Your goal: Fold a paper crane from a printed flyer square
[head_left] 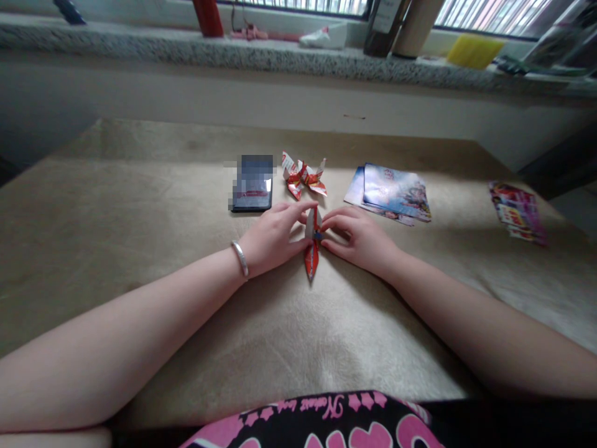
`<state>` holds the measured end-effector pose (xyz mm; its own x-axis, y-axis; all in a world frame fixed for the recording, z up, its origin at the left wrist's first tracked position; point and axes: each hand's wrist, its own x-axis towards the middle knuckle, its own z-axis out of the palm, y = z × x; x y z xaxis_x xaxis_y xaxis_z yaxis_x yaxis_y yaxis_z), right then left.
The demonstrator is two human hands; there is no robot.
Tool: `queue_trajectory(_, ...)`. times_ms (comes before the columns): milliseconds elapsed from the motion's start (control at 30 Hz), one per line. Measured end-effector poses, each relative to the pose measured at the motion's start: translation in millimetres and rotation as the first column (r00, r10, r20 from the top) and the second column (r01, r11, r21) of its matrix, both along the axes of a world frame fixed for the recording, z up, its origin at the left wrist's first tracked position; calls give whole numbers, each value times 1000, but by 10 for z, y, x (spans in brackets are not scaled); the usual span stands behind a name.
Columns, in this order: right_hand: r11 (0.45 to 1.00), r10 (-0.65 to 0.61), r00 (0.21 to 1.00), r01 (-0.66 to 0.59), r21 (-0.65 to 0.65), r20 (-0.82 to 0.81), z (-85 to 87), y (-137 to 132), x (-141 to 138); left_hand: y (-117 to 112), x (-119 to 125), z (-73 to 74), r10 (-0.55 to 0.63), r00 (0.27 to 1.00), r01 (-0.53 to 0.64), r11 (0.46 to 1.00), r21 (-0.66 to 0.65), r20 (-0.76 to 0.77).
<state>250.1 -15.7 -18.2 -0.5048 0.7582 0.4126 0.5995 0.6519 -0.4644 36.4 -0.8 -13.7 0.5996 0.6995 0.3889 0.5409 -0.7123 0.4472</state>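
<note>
Left hand (277, 236), right hand (362, 239): 2 hands
Bracelet (240, 258): 1
Hand-held folded red paper (311, 260): 1
Red-and-white folded paper (295, 180): 1 cluster, piece count unclear
Dark flat device (254, 183): 1
Blue printed sheets (396, 190): at least 2, overlapping
Pink-red printed papers (517, 214): 1 group, too blurred to count
Red cylinder (208, 17): 1
Yellow block (473, 51): 1
Bench (153, 224): 1
</note>
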Motion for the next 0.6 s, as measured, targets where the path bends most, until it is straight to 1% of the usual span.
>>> queue_trajectory(100,999,41,999,-41,20,10,1,0,-19,-22,19,-2,-30,998,33,997,-66,51)
queue_trajectory(167,999,39,998,-40,25,51,9,-11,-34,-31,28,4,-31,998,35,996,-80,56)
queue_trajectory(267,998,2,993,-9,56,121,32,-39,-49,-26,33,24,-23,1000,23,999,-30,-7)
queue_trajectory(367,994,-12,982,-9,111,188,66,-65,-51,-4,29,42,-103,986,109,993,41,-130)
queue_trajectory(433,990,-9,975,-23,139,223,90,-74,-51,8,24,46,-150,974,164,984,71,-170)
queue_trajectory(533,988,-1,967,-39,151,255,113,-84,-62,9,25,50,-144,969,167,981,102,-199)
queue_trajectory(600,989,-16,962,-26,148,274,117,-93,-77,-4,35,59,-135,964,168,977,129,-229)
